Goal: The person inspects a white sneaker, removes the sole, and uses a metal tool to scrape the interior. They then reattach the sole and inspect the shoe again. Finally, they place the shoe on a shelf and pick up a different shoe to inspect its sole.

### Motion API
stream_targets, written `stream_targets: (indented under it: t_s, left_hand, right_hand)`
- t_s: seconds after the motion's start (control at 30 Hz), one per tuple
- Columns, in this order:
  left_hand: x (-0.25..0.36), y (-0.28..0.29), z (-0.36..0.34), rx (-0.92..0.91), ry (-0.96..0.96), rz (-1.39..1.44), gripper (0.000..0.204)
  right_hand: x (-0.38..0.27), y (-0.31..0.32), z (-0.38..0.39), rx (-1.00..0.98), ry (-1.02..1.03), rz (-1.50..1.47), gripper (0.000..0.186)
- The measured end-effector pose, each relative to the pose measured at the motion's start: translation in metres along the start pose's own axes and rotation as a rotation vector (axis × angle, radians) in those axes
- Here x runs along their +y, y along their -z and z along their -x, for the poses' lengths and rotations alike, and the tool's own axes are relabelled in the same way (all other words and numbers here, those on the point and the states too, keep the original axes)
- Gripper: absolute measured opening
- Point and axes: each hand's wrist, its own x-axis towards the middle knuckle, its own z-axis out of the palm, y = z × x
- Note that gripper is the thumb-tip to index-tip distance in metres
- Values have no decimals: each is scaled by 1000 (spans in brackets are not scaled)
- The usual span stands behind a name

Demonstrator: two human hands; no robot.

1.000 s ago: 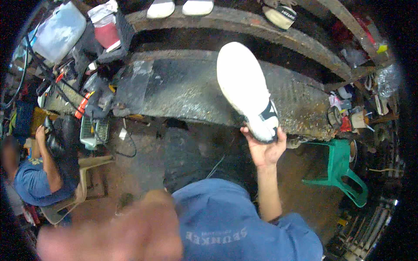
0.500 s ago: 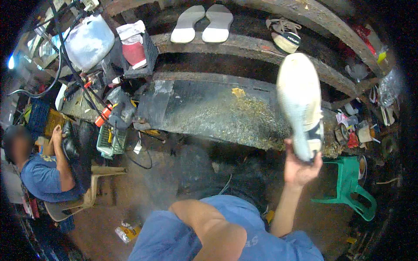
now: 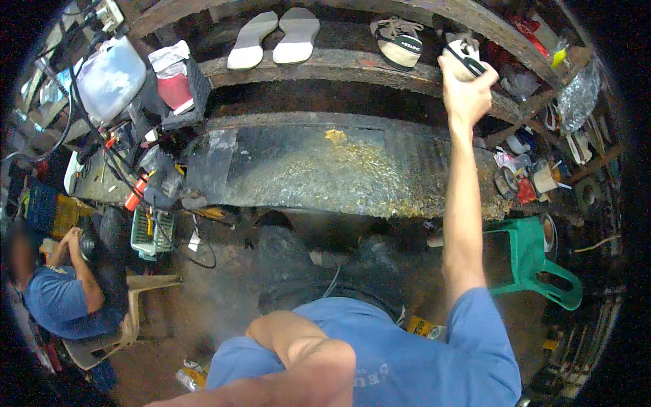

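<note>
Far shelf (image 3: 339, 68): we see it run left to right beyond the bench, carrying shoes and soles.
Bench (image 3: 271, 169): dark, worn top on the near side of the shelf, yellowish speckling toward the middle and right.
Co-worker (image 3: 61, 298): seated at the left on a beige chair (image 3: 152, 279), hands together.
Green chair (image 3: 525, 247): at the right, just beside the near right end of the bench.
Basket (image 3: 152, 234): pale green, near the bench's left end.
Held shoe (image 3: 465, 55): white and black, heel toward us, at the right of the far shelf; we cannot tell whether it bears on it.
Laced shoe (image 3: 398, 46): cream with a black heel band, between the held shoe and the soles.
Soles (image 3: 296, 37): two, white and grey, side by side farther left.
Right hand (image 3: 466, 95): we grip the held shoe's heel, arm extended.
Left hand: outside our view; we cannot tell its state.
</note>
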Motion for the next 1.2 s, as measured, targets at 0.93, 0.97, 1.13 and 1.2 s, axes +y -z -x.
stream_targets:
  t_s: [0.93,0.97,1.13,1.2]
  left_hand:
    - [210,-7,89,-661,630,2634,35]
    - [213,-6,86,-599,583,2629,37]
    - [216,10,85,-581,494,2552,39]
    - [217,12,88,-676,506,2548,38]
  right_hand:
    - [-30,133,206,-561,-240,-871,71]
    - [-27,143,218,-611,-255,-858,73]
    - [-16,160,244,-726,-84,-774,77]
    - [-14,161,250,-733,-76,-757,77]
